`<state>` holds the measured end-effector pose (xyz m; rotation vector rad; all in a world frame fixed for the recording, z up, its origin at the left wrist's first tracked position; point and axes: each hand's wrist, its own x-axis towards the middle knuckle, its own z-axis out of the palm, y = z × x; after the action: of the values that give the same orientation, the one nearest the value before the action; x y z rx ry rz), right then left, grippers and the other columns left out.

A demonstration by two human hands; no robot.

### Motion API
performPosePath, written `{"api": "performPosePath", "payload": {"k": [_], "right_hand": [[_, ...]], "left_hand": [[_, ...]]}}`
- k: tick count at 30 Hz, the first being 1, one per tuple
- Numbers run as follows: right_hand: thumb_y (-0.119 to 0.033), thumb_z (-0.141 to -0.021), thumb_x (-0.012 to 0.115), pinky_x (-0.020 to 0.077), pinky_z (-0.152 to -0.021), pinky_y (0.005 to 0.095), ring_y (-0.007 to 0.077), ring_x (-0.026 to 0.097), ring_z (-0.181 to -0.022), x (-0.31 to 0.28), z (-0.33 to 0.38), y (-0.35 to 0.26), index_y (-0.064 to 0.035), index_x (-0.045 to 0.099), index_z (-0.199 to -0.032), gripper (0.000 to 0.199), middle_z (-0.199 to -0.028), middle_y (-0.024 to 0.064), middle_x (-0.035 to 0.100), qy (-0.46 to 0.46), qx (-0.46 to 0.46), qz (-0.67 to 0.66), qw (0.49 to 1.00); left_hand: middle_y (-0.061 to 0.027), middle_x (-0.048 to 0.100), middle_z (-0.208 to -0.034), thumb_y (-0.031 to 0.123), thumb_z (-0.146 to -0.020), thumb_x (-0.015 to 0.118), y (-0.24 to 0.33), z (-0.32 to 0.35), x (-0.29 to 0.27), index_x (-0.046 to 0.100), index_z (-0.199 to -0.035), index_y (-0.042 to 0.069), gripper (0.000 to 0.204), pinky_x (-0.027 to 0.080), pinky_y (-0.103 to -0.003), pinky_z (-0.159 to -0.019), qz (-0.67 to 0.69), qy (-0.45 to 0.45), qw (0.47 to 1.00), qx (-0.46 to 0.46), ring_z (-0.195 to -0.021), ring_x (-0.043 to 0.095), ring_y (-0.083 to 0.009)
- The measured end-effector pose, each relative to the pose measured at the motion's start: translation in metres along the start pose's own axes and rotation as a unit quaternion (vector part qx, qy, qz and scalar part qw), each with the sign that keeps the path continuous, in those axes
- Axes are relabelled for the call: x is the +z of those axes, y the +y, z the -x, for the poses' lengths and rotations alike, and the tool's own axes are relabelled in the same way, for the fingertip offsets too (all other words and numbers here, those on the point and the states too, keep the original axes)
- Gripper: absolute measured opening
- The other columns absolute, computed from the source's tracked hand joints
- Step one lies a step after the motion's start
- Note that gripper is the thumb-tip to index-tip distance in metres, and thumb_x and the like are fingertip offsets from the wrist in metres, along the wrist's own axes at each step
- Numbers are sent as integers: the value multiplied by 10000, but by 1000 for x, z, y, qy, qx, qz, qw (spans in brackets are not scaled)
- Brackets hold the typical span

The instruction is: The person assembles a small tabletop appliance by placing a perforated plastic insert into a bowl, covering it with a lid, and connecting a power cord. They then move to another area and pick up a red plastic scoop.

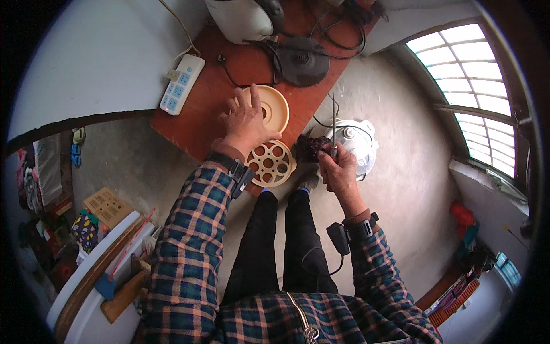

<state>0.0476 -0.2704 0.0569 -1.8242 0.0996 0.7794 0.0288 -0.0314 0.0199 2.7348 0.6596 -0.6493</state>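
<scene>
Cream plastic lies under our left hand, its fingers spread apart over the shallow round dish, more steadying than gripping, we judge. Our right hand is closed around a thin metal tool, tip pointing up and away; its handle is hidden in our fist. Just beyond that fist sits a dark bundle, too murky for us to identify. Nearer us than the dish, a pale disc with round holes sits at the corner of the red counter; a careless sleeve or wrist could knock it to the floor. If we pressed hard on one side of the dish, it might tilt or skid, and the tool's tip could scratch it or slip toward our left fingers. Farther out are a power strip and a dark round base, whose trailing cords could snag.
</scene>
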Motion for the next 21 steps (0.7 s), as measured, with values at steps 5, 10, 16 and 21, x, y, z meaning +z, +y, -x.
{"api": "performPosePath", "payload": {"k": [5,10,16,21], "right_hand": [[-113,-894,670,441,-527,267,80,531,-560,9,-6,-14,2,614,-903,128,-616,10,582,-4,-14,74,997],[-132,-889,685,476,-576,271,86,553,-589,31,-20,-23,9,619,-886,156,-652,40,609,-32,-11,50,998],[-97,-905,658,399,-475,243,56,503,-532,54,-30,-24,7,598,-921,121,-634,-12,556,-39,-90,90,991],[-143,-901,669,485,-496,305,140,626,-553,86,-53,-21,23,578,-903,189,-664,85,621,-45,-95,56,993]], "left_hand": [[-171,189,-1560,489,-581,911,-25,-4,7,97,-1562,89,1336,437,-667,-972,106,7,994,12,-1378,324,-436],[-155,206,-1563,343,-631,903,-46,2,9,145,-1546,92,1214,404,-614,-1033,88,20,995,45,-1386,322,-434],[-208,437,-1427,131,-810,743,-50,26,3,366,-1448,22,749,415,-448,-1094,215,163,947,172,-1314,456,-380],[-232,643,-1088,80,-858,638,-22,49,19,552,-1225,-19,390,517,-456,-872,462,110,863,172,-1033,633,-408]]}}
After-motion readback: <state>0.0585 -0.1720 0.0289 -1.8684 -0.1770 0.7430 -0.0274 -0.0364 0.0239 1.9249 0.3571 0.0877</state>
